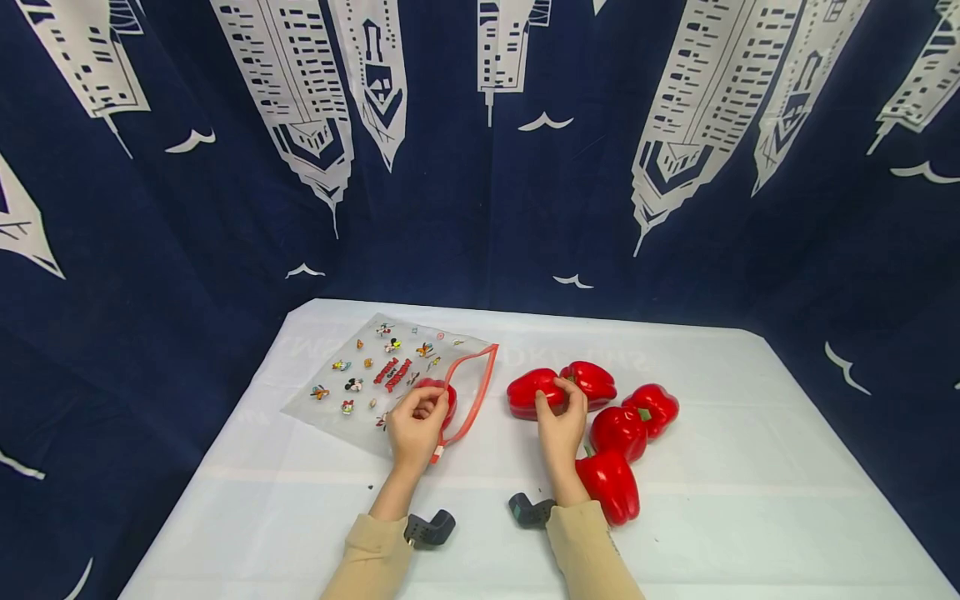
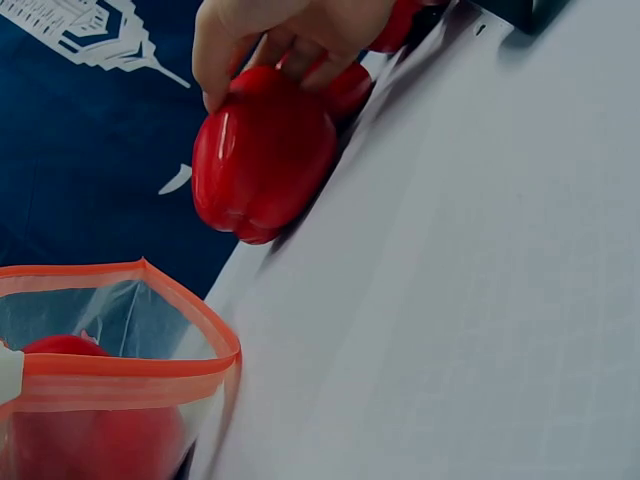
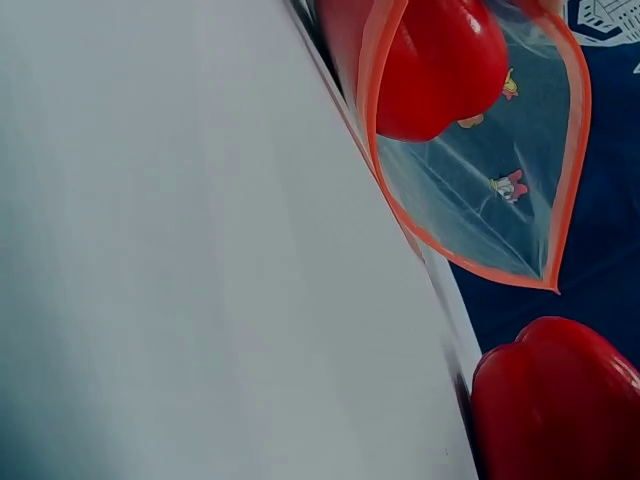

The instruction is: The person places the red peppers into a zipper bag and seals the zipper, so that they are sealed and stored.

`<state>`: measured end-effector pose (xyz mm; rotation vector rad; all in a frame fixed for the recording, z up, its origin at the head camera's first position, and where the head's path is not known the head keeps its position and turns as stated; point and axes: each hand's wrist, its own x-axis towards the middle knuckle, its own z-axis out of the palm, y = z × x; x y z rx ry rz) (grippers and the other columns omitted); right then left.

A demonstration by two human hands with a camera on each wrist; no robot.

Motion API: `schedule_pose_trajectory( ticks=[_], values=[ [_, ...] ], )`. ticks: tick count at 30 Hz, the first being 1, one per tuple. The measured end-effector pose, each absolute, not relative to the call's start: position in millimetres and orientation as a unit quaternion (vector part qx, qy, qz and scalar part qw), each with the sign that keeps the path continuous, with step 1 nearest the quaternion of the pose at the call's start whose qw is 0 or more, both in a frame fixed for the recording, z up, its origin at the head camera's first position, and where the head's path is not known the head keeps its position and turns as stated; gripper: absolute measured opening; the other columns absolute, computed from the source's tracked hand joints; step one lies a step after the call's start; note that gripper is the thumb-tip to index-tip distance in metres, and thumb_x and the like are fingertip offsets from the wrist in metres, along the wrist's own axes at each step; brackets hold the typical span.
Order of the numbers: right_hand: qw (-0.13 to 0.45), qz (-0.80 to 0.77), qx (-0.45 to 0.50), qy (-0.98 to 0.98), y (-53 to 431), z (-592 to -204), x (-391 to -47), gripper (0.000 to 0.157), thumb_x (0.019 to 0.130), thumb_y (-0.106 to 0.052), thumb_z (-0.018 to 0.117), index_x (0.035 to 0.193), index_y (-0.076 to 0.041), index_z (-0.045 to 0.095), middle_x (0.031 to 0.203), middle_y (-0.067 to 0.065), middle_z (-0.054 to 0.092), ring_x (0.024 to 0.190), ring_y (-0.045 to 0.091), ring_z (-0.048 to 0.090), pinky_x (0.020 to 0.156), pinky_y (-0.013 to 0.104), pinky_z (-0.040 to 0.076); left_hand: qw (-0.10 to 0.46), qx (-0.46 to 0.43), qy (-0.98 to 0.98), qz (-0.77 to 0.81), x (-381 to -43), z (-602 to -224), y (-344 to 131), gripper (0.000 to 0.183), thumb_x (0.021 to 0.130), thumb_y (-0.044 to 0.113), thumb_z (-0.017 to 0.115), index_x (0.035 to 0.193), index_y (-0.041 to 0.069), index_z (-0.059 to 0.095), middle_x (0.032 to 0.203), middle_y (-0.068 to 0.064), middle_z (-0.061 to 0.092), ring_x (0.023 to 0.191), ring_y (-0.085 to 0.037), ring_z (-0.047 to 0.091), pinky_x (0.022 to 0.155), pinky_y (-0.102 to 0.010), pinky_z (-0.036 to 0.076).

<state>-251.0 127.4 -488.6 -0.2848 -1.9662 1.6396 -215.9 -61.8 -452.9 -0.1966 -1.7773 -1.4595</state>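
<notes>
A clear zip bag [image 1: 390, 375] printed with small cartoon figures lies on the table, its orange-red edge [image 2: 130, 375] spread apart. My left hand [image 1: 415, 427] pinches the bag at its mouth. Inside it sits one red bell pepper [image 3: 445, 75], just behind the opening. To the right of the bag, my right hand [image 1: 562, 425] grips another red bell pepper [image 1: 529, 393] from its near side, thumb and fingers at the stem end [image 2: 265, 150]. That pepper lies low at the tabletop, its blunt end toward the bag.
Several more red bell peppers are grouped right of my right hand, one at the back [image 1: 592, 383], two touching in the middle [image 1: 654, 407], and one nearest me [image 1: 611, 487] beside the right wrist. A white cloth covers the table [image 1: 750, 500]; a navy printed curtain [image 1: 480, 217] hangs behind.
</notes>
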Motion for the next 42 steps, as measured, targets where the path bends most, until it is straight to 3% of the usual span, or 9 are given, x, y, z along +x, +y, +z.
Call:
schedule_pose_trajectory(
  ticks=[10,27,42],
  values=[
    [0.243,0.622,-0.140,-0.731,128,-493,-250,0.059,0.082,-0.014,0.071,0.131,-0.002,0.040,0.129,0.015,0.042,0.118,0.030,0.040,0.098,0.047,0.039,0.405,-0.080,-0.702,-0.581,-217,-455,-62,0.008,0.072,-0.013,0.069,0.078,-0.008,0.067,0.060,-0.013,0.058,0.052,-0.019,0.050,0.050,-0.016,0.041],
    [0.217,0.661,-0.187,-0.694,125,-491,-252,0.057,0.083,-0.023,0.072,0.131,-0.004,0.048,0.133,0.015,0.046,0.119,0.032,0.046,0.092,0.045,0.045,0.400,-0.076,-0.705,-0.580,-217,-455,-61,0.007,0.072,-0.012,0.069,0.078,-0.009,0.067,0.060,-0.013,0.058,0.052,-0.022,0.051,0.050,-0.015,0.041],
    [0.209,0.696,-0.146,-0.671,102,-487,-258,0.054,0.082,-0.022,0.072,0.129,-0.004,0.051,0.130,0.012,0.050,0.118,0.029,0.047,0.094,0.044,0.044,0.402,-0.077,-0.705,-0.579,-216,-454,-62,0.006,0.073,-0.010,0.069,0.078,-0.009,0.067,0.061,-0.015,0.058,0.054,-0.019,0.051,0.050,-0.017,0.042]
  ],
)
